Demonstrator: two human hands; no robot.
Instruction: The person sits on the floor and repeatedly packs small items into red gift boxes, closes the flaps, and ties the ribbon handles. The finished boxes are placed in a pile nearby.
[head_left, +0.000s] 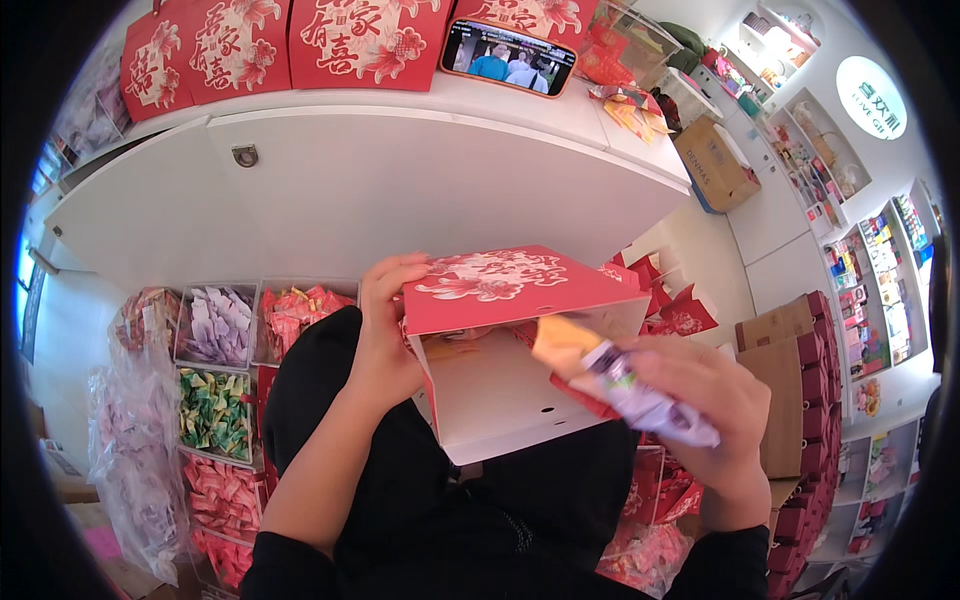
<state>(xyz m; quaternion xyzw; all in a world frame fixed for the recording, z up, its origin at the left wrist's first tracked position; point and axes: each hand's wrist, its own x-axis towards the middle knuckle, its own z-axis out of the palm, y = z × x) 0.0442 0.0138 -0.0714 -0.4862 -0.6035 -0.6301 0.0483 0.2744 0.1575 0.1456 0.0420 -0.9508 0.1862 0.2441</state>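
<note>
A red paper gift box with a pale flower print (517, 289) lies tilted above my lap, its open end towards me and its inside white. My left hand (390, 334) grips the box by its left side. At the right of the opening, my right hand (697, 397) holds several wrapped snack packets; a purple-and-white packet (652, 412) and a yellow-orange packet (562, 341) show, slightly blurred. A red packet (585, 397) sits below them at the opening. Inside the box, partly in shadow, more packets can be seen.
Clear bins of purple (217, 322), red (304, 307) and green packets (215, 412) stand at the left beside a plastic bag (139, 442). Ahead, a white counter (420, 120) holds red gift boxes (360, 45) and a phone (508, 58). Cardboard boxes (772, 397) stand at the right.
</note>
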